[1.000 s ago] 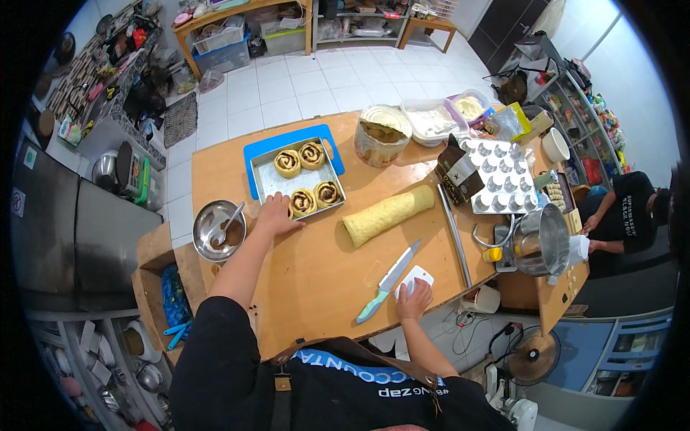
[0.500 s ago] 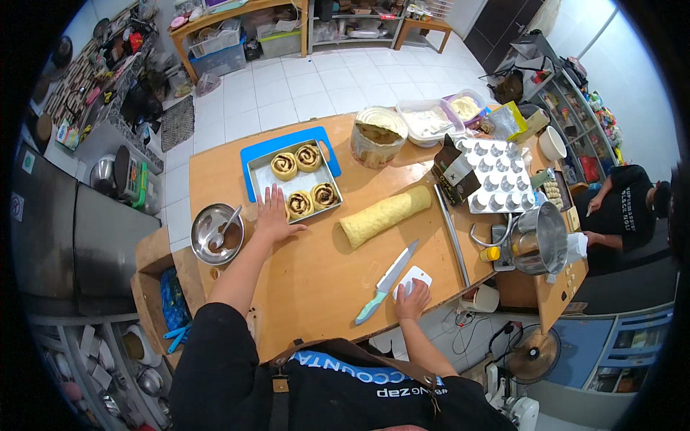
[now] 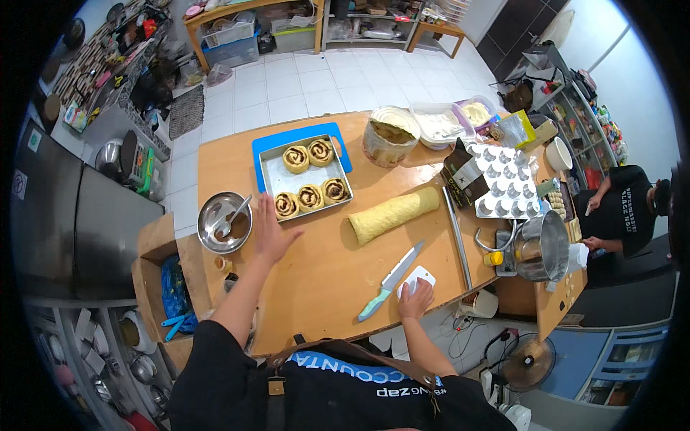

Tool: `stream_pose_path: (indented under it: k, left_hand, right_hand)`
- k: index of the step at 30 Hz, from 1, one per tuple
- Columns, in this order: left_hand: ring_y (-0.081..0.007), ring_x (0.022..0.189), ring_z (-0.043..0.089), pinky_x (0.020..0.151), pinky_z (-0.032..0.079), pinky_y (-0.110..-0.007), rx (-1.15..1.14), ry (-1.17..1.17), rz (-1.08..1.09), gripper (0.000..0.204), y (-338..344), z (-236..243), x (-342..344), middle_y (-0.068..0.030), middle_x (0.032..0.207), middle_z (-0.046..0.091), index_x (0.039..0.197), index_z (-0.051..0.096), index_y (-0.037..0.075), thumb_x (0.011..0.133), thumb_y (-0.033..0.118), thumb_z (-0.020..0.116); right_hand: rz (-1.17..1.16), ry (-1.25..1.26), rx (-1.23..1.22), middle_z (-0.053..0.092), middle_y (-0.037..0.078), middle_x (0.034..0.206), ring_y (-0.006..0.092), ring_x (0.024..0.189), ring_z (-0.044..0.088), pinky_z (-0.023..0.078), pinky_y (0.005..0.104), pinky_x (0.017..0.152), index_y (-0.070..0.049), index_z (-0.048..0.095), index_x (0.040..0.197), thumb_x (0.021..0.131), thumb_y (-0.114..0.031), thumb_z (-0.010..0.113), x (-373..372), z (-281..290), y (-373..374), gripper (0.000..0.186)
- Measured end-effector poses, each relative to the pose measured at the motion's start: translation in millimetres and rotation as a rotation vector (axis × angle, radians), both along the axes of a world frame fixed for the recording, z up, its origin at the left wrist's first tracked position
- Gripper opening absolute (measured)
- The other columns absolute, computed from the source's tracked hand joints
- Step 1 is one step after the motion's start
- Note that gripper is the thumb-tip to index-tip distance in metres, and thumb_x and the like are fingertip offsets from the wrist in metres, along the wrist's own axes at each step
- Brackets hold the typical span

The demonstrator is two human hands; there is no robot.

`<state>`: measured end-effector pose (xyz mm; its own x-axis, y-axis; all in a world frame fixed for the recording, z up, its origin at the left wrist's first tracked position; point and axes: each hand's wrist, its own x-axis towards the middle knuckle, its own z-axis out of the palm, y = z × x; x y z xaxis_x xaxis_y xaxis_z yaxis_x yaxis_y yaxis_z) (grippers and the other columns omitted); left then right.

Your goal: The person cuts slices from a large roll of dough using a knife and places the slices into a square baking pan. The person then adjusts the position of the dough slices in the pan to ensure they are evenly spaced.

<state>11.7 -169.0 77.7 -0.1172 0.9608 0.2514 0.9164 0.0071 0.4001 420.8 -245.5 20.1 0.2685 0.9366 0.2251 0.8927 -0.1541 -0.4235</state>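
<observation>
My left hand (image 3: 272, 235) is over the table beside the near left corner of a square metal baking pan (image 3: 271, 174), fingers spread and holding nothing. Inside the pan are two rows of cut spiral rolls with dark filling: two in the far row, three in the near row (image 3: 310, 195). My right hand (image 3: 416, 299) is closed over the near part of a white dough scraper (image 3: 420, 276) lying on the table. To its left lies a knife (image 3: 392, 279) with a mint-green handle. Beyond the knife rests a thick yellow dough log (image 3: 394, 215).
A blue board (image 3: 260, 149) lies under the pan. At left stands a steel bowl (image 3: 206, 228) with a spoon. A metal rod (image 3: 458, 241), muffin tray (image 3: 507, 183), mixer bowl (image 3: 544, 246) and open tub (image 3: 390, 140) occupy the right and far side. Another person (image 3: 627, 208) works at far right.
My left hand has drawn back from the pan toward me, uncovering the left roll of the near row. My right hand stays at the scraper. The whole view has shifted slightly.
</observation>
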Motion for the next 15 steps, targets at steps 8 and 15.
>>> stream_pose_path:
  k: [8,15]
  left_hand:
    - [-0.0375,0.143,0.019,0.115,0.016,-0.051,0.085,-0.086,-0.266,0.094,-146,-42,61,-0.0191,0.153,0.025,0.147,0.026,0.005,0.076,0.046,0.073]
    - [-0.0338,0.137,0.029,0.111,0.021,-0.051,-0.078,0.100,-0.034,0.082,-180,-70,76,-0.0151,0.148,0.035,0.142,0.035,0.010,0.079,0.050,0.068]
  right_hand:
    - [-0.055,0.383,0.218,0.050,0.019,0.118,0.0368,0.113,0.045,0.033,0.0476,0.099,-0.002,0.048,0.121,0.080,-0.020,0.065,-5,4,23,0.048]
    - [1.404,0.005,0.105,0.046,0.013,0.140,0.0327,0.132,0.039,0.030,0.0466,0.111,-0.012,0.049,0.134,0.083,-0.035,0.065,-151,89,158,0.058]
